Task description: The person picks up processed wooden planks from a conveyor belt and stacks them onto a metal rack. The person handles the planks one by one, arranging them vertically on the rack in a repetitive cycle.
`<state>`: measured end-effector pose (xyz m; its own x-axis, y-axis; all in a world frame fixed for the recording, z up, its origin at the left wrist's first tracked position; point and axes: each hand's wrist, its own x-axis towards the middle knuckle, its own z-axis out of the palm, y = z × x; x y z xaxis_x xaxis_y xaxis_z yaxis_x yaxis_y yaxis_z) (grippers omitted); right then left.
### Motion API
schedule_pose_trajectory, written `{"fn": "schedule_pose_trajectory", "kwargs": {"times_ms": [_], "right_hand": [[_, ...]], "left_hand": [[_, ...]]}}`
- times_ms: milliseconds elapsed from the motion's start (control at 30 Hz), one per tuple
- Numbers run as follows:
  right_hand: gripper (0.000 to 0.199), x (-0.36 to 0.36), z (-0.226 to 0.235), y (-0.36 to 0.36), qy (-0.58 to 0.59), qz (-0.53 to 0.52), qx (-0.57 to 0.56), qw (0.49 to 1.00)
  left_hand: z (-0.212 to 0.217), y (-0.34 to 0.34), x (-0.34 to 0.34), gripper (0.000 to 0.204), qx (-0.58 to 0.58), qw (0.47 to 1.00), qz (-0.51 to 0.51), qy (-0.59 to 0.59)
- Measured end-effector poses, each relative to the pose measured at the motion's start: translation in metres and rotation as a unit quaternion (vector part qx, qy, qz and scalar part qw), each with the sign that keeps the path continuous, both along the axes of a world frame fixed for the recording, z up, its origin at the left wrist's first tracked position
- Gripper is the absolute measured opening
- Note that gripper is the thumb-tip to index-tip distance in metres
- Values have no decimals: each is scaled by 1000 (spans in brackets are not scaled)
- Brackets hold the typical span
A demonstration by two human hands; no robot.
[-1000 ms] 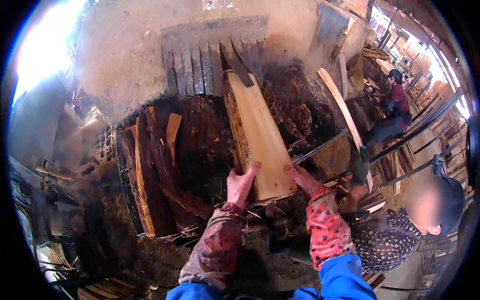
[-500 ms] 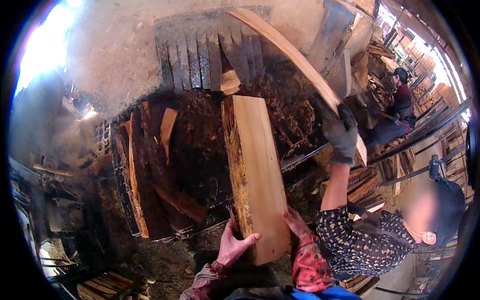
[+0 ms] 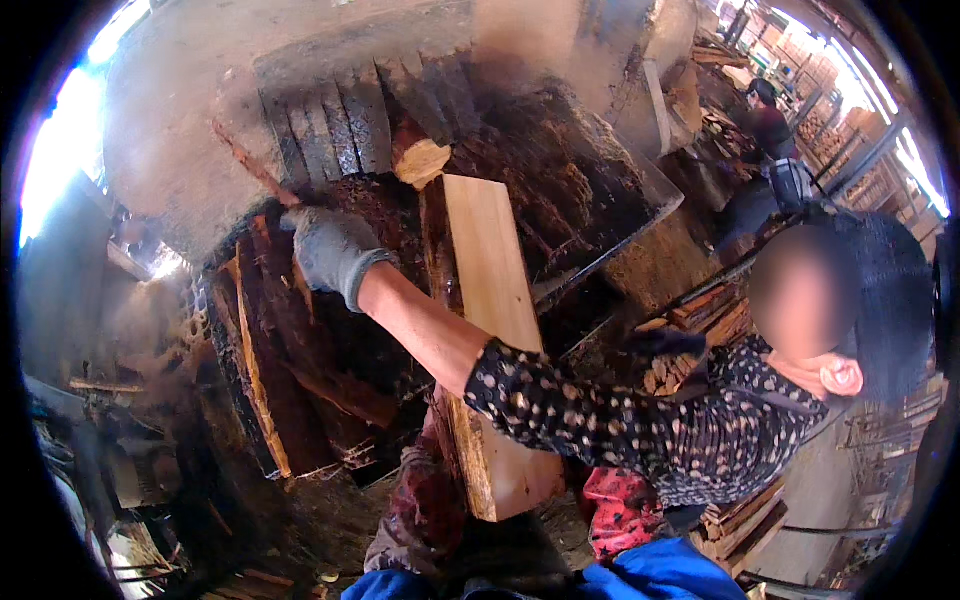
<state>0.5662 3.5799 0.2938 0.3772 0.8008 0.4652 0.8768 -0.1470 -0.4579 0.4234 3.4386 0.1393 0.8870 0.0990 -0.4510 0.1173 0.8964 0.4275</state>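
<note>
A pale sawn wooden plank (image 3: 490,300) with a bark edge lies lengthwise in front of me, its near end low in the middle. My left hand (image 3: 437,425), at the end of a red-brown patterned sleeve, is against the plank's left edge and half hidden. Of my right arm only the red sleeve (image 3: 620,505) shows; the hand is hidden behind a co-worker. That co-worker leans in from the right in a dotted dark sleeve (image 3: 620,420) and reaches across the plank, their grey gloved hand (image 3: 330,250) on dark bark slabs (image 3: 270,370).
A short log end (image 3: 420,160) sits above the plank's far end, under a ribbed grey plate (image 3: 330,110). Cut timber is stacked at the right (image 3: 700,310). Another person (image 3: 770,110) works far back on the right. Scrap wood litters the ground at lower left.
The plank has slid toward me and lower. The co-worker, who had lifted a curved slab at the right, has leaned across and now reaches left over the plank. My right hand is now hidden.
</note>
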Motion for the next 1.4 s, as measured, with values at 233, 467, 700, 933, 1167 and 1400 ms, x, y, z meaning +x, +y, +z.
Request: {"fn": "schedule_pose_trajectory", "kwargs": {"times_ms": [233, 467, 700, 933, 1167, 1400], "right_hand": [[11, 23, -46, 14, -384, 116, 23, 916], [48, -184, -196, -377, 607, -146, 138, 769], [90, -281, -225, -360, 643, -205, 125, 727], [104, -379, -266, -379, 685, -346, 141, 626], [102, -452, -232, -426, 768, -372, 129, 505], [91, -566, -273, -534, 762, -427, 251, 417]], "left_hand": [[-40, 3, -34, 50, 230, 964, -98, -90], [-39, 1, -113, 43, 44, 995, -88, -21], [-87, 36, -193, 54, 435, 866, -229, -93], [-100, 20, -243, 63, 404, 848, -340, -36], [-149, -16, -297, 61, 284, 814, -488, 131], [-167, -145, -327, 59, 287, 736, -597, 141]]}}
